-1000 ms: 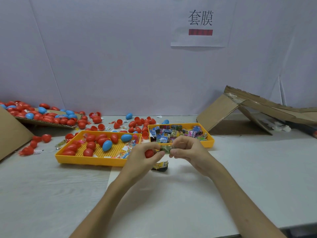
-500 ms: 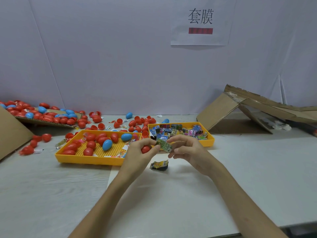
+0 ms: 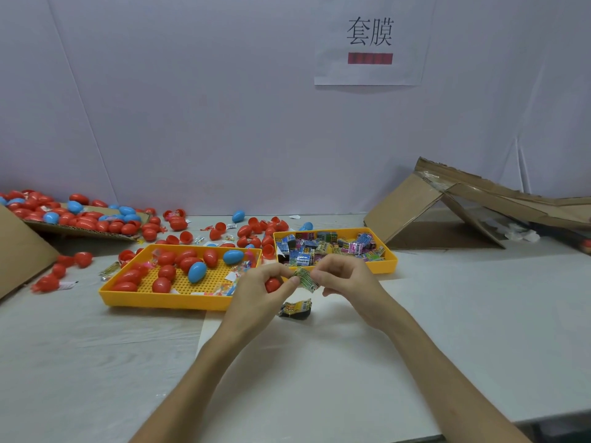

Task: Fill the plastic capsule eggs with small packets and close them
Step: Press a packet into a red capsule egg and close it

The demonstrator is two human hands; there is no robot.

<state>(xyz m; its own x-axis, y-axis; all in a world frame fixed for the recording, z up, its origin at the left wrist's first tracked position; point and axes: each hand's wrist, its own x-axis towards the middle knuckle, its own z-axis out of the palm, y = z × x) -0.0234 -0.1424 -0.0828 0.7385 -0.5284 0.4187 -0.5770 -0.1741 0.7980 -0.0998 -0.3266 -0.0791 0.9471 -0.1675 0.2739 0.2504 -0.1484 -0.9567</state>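
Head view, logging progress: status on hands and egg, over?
Left hand grips red egg piece. Right hand pinches green packet, not yet inside. Black-yellow packet on table below.

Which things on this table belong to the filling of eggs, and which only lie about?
For the job:
red egg in the left hand; green packet in the right hand; tray of eggs; tray of packets.

Lying about:
torn cardboard at right; paper sign on the wall.

The left hand [image 3: 256, 294] hides most of the red egg [image 3: 272, 284], and print on the green packet [image 3: 306, 278] is unreadable.
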